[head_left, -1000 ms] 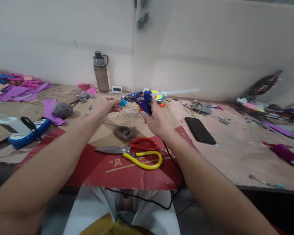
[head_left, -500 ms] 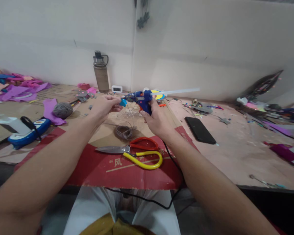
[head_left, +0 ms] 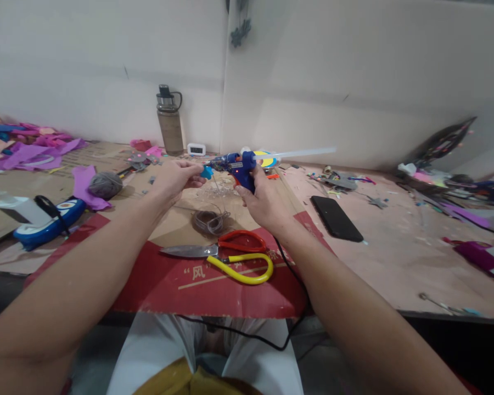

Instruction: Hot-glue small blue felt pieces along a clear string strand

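My right hand [head_left: 261,195] is wrapped round the handle of a blue hot glue gun [head_left: 242,171], whose small red light is lit. A long clear glue stick [head_left: 298,153] juts out of its back to the right. In a pinch, my left hand [head_left: 181,178] holds a small blue piece [head_left: 206,172] right at the gun's nozzle; whether the two touch I cannot tell. A thin strand runs down below the blue piece towards a coil of grey cord [head_left: 209,221]. Nearer to me lie scissors [head_left: 242,269] with one red and one yellow handle, on red cardboard [head_left: 156,291].
A water bottle [head_left: 170,123] and a small white clock [head_left: 196,149] stand at the wall. Grey yarn [head_left: 106,185] and a blue power strip [head_left: 49,225] lie left, a black phone [head_left: 336,218] right. The gun's black cable [head_left: 290,267] hangs over the table edge.
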